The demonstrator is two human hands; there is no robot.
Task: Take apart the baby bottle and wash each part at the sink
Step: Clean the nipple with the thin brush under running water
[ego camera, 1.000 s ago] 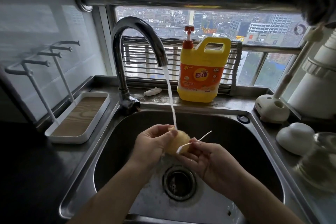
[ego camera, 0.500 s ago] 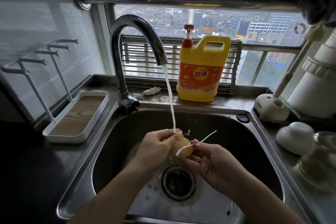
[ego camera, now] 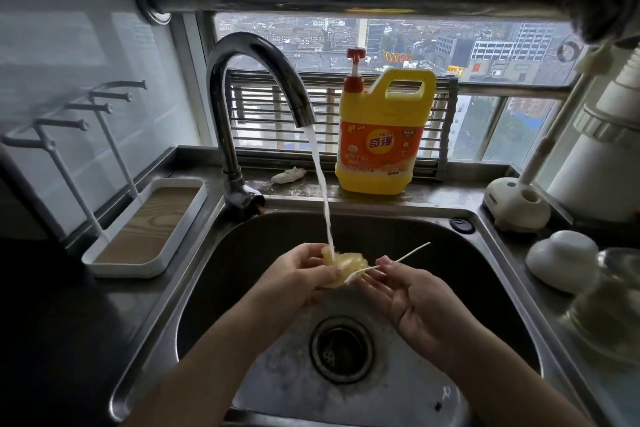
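You are mid-wash: your left hand (ego camera: 298, 282) grips the yellowish teat (ego camera: 341, 265) under the running stream over the sink (ego camera: 450, 250). Your right hand (ego camera: 420, 302) pinches a thin white brush (ego camera: 398, 257) with its tip at the teat. The blurred pieces on the right counter look like they are still to be washed.

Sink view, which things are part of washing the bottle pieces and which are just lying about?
In use: yellowish soft part in left hand; thin white stick in right hand; running tap; sink.
Lying about: detergent jug; peg rack; crumpled wad; white dome.
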